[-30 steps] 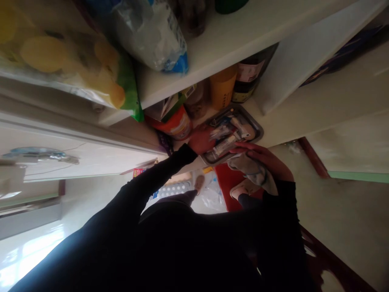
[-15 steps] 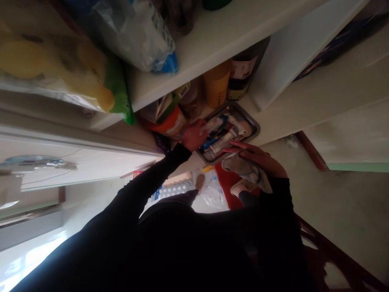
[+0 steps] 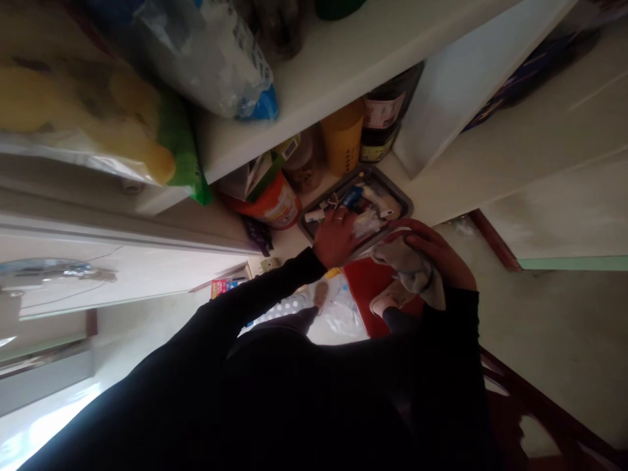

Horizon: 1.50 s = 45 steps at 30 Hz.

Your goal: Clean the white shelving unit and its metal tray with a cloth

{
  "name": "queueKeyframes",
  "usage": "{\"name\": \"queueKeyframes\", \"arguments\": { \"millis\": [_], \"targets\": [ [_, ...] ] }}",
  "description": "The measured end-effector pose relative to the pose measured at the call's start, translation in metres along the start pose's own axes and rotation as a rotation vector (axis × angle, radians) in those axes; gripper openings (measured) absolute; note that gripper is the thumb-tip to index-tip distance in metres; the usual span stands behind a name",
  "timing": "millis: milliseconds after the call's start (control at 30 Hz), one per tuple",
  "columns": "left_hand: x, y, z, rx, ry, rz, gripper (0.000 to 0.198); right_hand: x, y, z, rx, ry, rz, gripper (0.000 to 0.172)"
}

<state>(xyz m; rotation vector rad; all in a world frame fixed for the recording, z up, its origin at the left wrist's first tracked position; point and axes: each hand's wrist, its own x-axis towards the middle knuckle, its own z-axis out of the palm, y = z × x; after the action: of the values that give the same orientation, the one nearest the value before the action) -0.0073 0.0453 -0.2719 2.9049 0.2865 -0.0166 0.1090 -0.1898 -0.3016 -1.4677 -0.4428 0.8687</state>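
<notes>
My left hand [image 3: 337,239] is over the near left part of a grey metal tray [image 3: 405,208] on the lower shelf. Its fingers are bent down among small items, and what they pinch, if anything, is hidden. In the tray lie a blue packet [image 3: 352,196], a beaded string [image 3: 335,200], a white tube-like piece [image 3: 314,215] and several pale packets. My right hand [image 3: 439,252] is closed around a crumpled grey-white cloth [image 3: 417,269]. It is at the tray's near right edge, fingertips close to the rim.
Behind the tray stand an orange tub [image 3: 279,208], a yellow container [image 3: 342,140] and dark labelled jars [image 3: 385,111]. Bags [image 3: 216,59] fill the shelf board [image 3: 314,98] above. Below, a red stool-like surface [image 3: 360,288] is beside my feet; a cabinet wall [image 3: 436,111] rises at right.
My left hand has moved right and nearer to me, from the tray's left end to over its near side. My right hand with the cloth has shifted slightly right.
</notes>
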Motion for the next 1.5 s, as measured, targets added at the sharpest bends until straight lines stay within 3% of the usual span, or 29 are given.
{"name": "queueKeyframes", "arguments": {
  "millis": [133, 233, 333, 567, 733, 900, 1067, 1167, 1267, 1500],
  "targets": [
    [0.004, 0.0, -0.005, 0.036, 0.007, 0.033, 0.074, 0.006, 0.006, -0.001, 0.072, 0.149, 0.051, 0.072],
    [0.016, 0.004, -0.009, 0.081, -0.056, 0.156, 0.093, 0.016, 0.013, -0.001, 0.018, 0.159, 0.085, 0.083],
    [0.033, 0.007, -0.011, 0.115, -0.113, 0.274, 0.098, 0.024, 0.017, 0.004, 0.028, 0.144, 0.079, 0.087],
    [0.06, -0.002, -0.008, 0.062, -0.215, 0.382, 0.093, 0.025, 0.006, 0.022, 0.077, -0.023, 0.075, 0.074],
    [0.051, -0.01, -0.008, 0.068, -0.167, 0.327, 0.069, 0.023, 0.005, 0.008, 0.059, 0.045, -0.01, 0.057],
    [0.039, -0.019, -0.01, 0.038, -0.087, 0.223, 0.049, 0.024, 0.013, -0.003, 0.037, 0.128, 0.092, 0.082],
    [0.045, -0.013, -0.012, 0.033, -0.115, 0.287, 0.057, 0.036, 0.015, 0.012, 0.021, 0.066, 0.093, 0.094],
    [0.052, -0.006, -0.016, 0.053, -0.202, 0.34, 0.07, 0.039, 0.011, 0.025, 0.038, 0.007, 0.047, 0.087],
    [0.052, -0.003, -0.018, 0.08, -0.249, 0.326, 0.065, 0.036, 0.005, 0.031, 0.063, -0.038, 0.026, 0.077],
    [0.039, -0.018, -0.007, 0.087, -0.12, 0.231, 0.061, 0.021, -0.01, 0.006, 0.004, -0.001, -0.016, 0.051]
  ]
}}
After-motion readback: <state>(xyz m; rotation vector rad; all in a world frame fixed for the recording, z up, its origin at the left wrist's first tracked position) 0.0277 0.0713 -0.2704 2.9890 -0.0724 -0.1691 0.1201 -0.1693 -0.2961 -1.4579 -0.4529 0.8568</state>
